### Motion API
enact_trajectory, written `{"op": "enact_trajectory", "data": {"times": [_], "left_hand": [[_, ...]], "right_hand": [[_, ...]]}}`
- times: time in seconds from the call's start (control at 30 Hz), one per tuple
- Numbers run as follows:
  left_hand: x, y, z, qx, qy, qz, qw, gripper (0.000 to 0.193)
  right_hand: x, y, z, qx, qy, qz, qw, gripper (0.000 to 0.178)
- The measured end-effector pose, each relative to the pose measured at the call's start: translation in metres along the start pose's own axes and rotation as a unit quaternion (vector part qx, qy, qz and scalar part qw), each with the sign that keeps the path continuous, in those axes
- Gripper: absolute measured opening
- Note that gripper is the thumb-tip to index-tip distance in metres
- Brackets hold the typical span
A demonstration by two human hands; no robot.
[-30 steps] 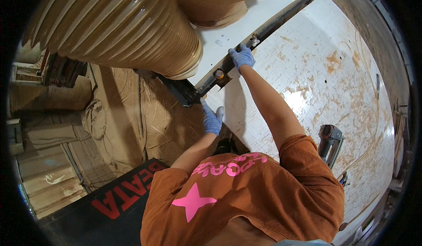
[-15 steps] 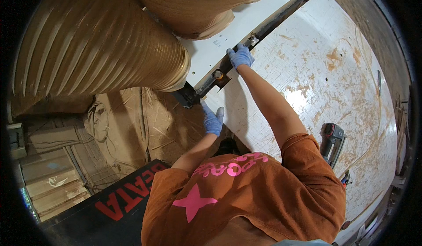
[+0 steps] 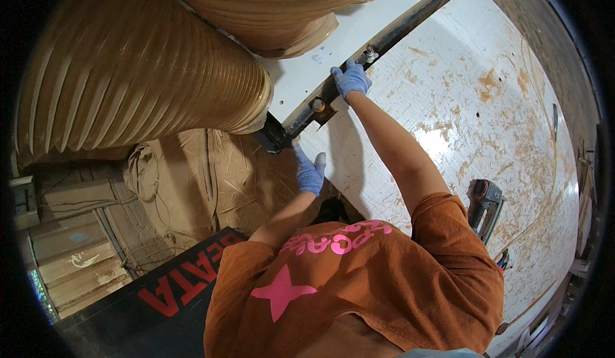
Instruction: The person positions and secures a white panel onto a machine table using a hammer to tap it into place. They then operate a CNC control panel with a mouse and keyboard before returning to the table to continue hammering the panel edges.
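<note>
A long dark metal bar [image 3: 384, 40] runs diagonally along the far edge of a scuffed white tabletop [image 3: 442, 70]. My right hand [image 3: 351, 80], in a light blue glove, is bent over this bar between two bolt-like fittings, the farther one silvery [image 3: 369, 53] and the nearer one orange at its base [image 3: 318, 105]. My left hand [image 3: 310, 173], gloved alike, is at the table's near left corner, thumb apart and fingers stretched toward a black block [image 3: 273, 135] at the bar's end. Its palm side is hidden; no held object shows.
Two large ribbed tan hoses [image 3: 192, 76] [image 3: 301, 6] hang over the left and far side. A black-and-grey power tool [image 3: 485, 204] lies on the table by my right elbow. Below left are a black panel with red lettering [image 3: 186, 278] and dusty brown sheeting [image 3: 186, 191].
Both hands stay at nearly the same places on the bar and the table corner. The view has shifted very slightly.
</note>
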State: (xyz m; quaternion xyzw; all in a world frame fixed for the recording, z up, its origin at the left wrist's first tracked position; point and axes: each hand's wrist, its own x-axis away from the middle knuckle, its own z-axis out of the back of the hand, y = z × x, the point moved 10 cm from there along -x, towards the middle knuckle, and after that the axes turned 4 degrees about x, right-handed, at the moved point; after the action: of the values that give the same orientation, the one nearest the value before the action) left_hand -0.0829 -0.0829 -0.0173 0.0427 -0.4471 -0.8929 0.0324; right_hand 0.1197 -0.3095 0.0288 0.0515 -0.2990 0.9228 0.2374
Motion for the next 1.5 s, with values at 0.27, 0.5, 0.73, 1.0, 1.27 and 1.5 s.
{"op": "enact_trajectory", "data": {"times": [0.27,0.5,0.73,1.0,1.27,1.5], "left_hand": [[-0.001,-0.002,-0.003,0.022,-0.018,0.012,1.0,0.089],[-0.001,-0.003,-0.003,0.022,-0.017,0.021,0.999,0.09],[0.0,0.003,-0.001,0.018,-0.009,-0.013,1.0,0.089],[0.004,0.0,-0.003,0.053,-0.01,0.028,0.998,0.09],[0.026,-0.026,0.009,0.086,0.083,0.088,0.989,0.088],[0.089,-0.058,0.044,0.136,0.136,0.151,0.97,0.074]], "right_hand": [[-0.001,-0.001,-0.002,0.014,-0.008,-0.002,1.0,0.056],[0.0,-0.003,0.001,0.021,-0.002,0.012,1.0,0.055],[-0.001,-0.007,0.002,0.031,-0.006,0.02,0.999,0.055],[-0.01,0.001,-0.009,0.041,-0.018,0.019,0.999,0.051],[-0.009,-0.019,-0.009,0.06,0.033,0.093,0.993,0.054],[-0.022,-0.007,0.003,0.05,0.04,0.109,0.992,0.053]]}}
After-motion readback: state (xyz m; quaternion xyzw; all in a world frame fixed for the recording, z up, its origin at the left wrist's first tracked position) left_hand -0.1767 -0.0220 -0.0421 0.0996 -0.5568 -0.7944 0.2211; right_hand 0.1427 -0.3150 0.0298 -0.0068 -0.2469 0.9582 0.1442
